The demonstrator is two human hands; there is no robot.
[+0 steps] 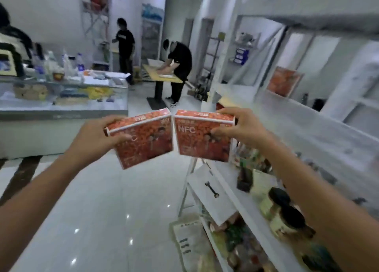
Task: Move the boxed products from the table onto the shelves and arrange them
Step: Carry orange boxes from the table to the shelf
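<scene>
Cardboard, stiff, probably light; left hand (96, 137) pinches left box (145, 146) at top edge; right hand (243, 128) pinches right box (200, 146) likewise.

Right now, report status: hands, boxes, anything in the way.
Left hand grips left red box, right hand grips right red box. Both held side by side over the floor. Shelf to the right, white post behind right box.

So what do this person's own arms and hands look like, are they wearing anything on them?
Both arms are bare as far as the frame shows: no sleeve or cuff is in view. The left hand and right hand wear no gloves, and no ring, watch or bracelet shows on either. The picture is blurred, so small marks could be missed.
</scene>
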